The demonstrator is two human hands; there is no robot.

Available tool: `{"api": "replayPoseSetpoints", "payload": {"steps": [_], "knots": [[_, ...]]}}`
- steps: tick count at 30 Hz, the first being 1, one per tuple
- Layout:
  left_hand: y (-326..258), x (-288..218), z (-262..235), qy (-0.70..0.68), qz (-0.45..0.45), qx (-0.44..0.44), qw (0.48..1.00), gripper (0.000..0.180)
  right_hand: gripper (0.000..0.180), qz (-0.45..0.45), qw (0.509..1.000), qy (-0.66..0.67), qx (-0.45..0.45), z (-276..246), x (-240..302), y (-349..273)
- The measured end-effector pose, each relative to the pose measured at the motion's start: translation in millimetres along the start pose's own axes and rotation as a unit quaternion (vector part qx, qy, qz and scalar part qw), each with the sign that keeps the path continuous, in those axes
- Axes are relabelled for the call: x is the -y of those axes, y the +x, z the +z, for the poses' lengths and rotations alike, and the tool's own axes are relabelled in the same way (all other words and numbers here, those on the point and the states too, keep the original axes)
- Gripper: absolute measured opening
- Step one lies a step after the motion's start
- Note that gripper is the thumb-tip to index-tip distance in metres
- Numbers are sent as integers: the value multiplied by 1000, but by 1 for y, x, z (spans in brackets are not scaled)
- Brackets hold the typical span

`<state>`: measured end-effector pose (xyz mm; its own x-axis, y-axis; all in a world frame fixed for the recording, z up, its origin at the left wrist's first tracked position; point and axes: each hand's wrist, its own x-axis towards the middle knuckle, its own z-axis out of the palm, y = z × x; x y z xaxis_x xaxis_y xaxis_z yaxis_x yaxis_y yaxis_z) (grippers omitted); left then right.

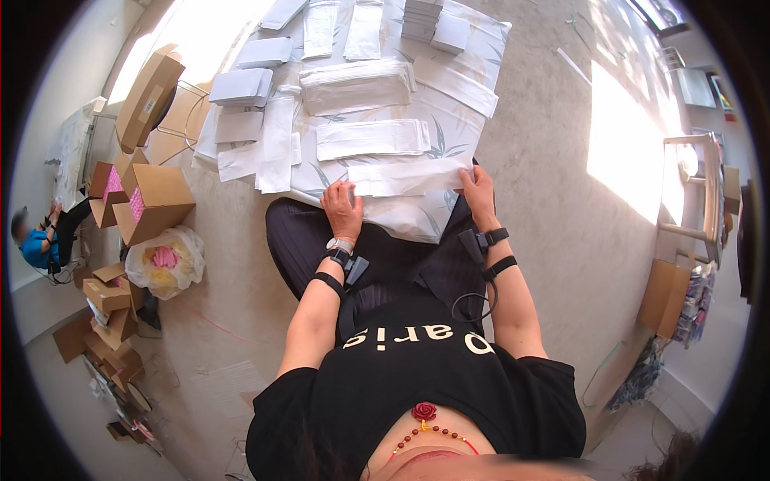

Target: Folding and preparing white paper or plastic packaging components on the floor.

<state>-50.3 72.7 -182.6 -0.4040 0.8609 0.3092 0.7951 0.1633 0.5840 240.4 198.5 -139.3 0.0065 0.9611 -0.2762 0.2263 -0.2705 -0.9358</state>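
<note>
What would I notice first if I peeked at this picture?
Probably the two hands in the middle: the left hand and right hand each press an end of a long white paper packet. It lies on a leaf-patterned cloth covered with more white packets. Off to the left sit open cardboard boxes.
</note>
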Motion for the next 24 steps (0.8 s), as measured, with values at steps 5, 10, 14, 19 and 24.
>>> {"api": "replayPoseSetpoints", "payload": {"steps": [5, 10, 14, 19, 24], "knots": [[0, 0, -2, -5, 5, 3, 1000, 29, 24, 10, 999, -32, 3, -3, -18, 4], [1, -2, -1, -3, 10, 3, 1000, 26, 25, 8, 998, -67, -17, -6, -32, 8], [0, -1, -1, 3, 10, 5, 1000, 27, 25, -12, 993, -110, -35, -5, -33, 8], [0, 1, -1, 10, 11, 6, 1000, 28, 20, -26, 984, -169, -50, -4, -30, 6], [1, -2, 0, 5, 18, 4, 1000, 27, 23, -45, 971, -223, -72, -6, -40, 10]]}}
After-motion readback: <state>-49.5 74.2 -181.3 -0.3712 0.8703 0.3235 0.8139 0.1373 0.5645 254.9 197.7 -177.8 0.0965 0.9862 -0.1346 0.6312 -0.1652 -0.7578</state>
